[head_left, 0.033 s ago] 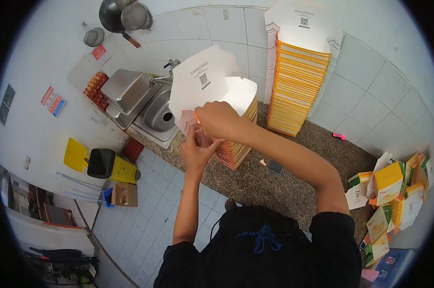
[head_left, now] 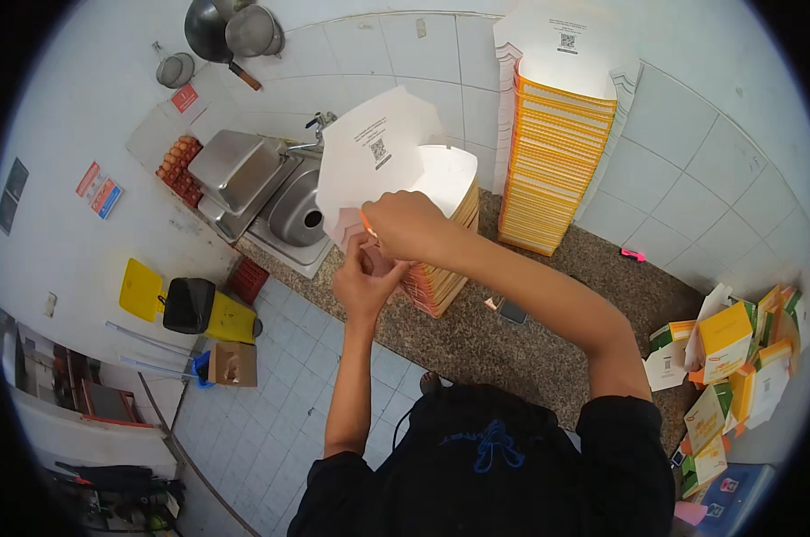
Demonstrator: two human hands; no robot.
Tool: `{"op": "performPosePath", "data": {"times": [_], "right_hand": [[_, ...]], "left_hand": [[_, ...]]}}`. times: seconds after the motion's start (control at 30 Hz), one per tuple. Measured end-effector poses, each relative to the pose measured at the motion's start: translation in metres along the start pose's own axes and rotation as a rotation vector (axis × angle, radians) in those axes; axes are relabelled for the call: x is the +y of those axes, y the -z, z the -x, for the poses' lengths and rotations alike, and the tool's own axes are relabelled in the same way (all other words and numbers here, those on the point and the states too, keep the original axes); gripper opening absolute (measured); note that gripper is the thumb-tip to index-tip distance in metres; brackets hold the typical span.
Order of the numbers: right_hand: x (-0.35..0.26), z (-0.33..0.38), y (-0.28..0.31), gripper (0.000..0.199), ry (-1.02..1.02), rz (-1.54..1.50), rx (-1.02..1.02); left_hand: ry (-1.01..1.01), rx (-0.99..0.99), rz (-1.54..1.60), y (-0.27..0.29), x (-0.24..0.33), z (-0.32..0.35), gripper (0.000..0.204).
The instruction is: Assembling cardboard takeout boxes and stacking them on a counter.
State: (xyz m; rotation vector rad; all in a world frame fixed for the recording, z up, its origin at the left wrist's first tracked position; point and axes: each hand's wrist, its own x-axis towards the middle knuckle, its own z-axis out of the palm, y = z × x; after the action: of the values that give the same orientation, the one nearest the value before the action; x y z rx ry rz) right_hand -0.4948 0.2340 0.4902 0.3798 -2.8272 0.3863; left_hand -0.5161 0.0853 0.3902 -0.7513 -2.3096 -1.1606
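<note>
A stack of nested paper food boxes (head_left: 450, 168), white inside with orange and yellow sides, stands on the granite counter. The top box's large white lid (head_left: 369, 134), printed with a square code, stands raised toward the sink. My right hand (head_left: 409, 228) reaches across the stack, closed in a fist, with a slim orange thing (head_left: 367, 224) sticking out; its kind is unclear. My left hand (head_left: 365, 277) is beside it, thumb and fingers closed around the edge of the side flaps (head_left: 348, 224). The fingertips of both hands are partly hidden.
A taller stack of boxes (head_left: 557, 161) leans by the tiled wall. Folded boxes (head_left: 727, 340) pile up at the right. A dark phone-like object (head_left: 513, 311) and a pink item (head_left: 633, 255) lie on the counter. The steel sink (head_left: 298, 215) and egg trays (head_left: 180, 170) are at left.
Both hands and the raised lid have shifted very slightly. The grip of each hand looks the same.
</note>
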Motion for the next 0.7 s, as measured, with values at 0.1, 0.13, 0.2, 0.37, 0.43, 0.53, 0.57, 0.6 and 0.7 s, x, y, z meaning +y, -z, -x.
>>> {"op": "performPosePath", "data": {"times": [0.1,0.13,0.2,0.37,0.43,0.53,0.57,0.6,0.7], "right_hand": [[0.004,-0.002,-0.017,0.022,-0.005,-0.002,0.097],[0.001,-0.004,-0.016,0.022,-0.011,-0.004,0.097],[-0.005,-0.007,-0.015,0.022,-0.026,0.013,0.077],[-0.006,-0.008,-0.024,0.02,-0.059,-0.003,0.089],[-0.005,-0.009,-0.025,0.02,-0.041,0.017,0.135],[-0.006,-0.011,-0.023,0.018,-0.033,0.003,0.09],[-0.006,-0.01,-0.025,0.018,-0.04,0.003,0.112],[-0.005,-0.009,-0.027,0.018,-0.047,0.003,0.135],[-0.009,-0.006,-0.028,0.018,-0.071,-0.004,0.156]], "left_hand": [[0.01,-0.022,0.086,-0.007,0.003,0.001,0.05],[0.009,-0.029,0.087,-0.009,0.002,0.003,0.05],[0.002,-0.008,0.266,-0.015,0.0,0.007,0.041],[-0.03,0.023,0.353,-0.025,-0.008,0.01,0.033],[-0.049,0.015,0.362,-0.027,-0.01,0.013,0.029],[-0.035,0.013,0.402,-0.033,-0.009,0.02,0.024],[0.008,-0.018,0.465,-0.034,-0.006,0.021,0.016],[0.051,-0.048,0.527,-0.035,-0.004,0.022,0.009],[0.099,-0.062,0.621,-0.035,-0.009,0.026,0.01]]}}
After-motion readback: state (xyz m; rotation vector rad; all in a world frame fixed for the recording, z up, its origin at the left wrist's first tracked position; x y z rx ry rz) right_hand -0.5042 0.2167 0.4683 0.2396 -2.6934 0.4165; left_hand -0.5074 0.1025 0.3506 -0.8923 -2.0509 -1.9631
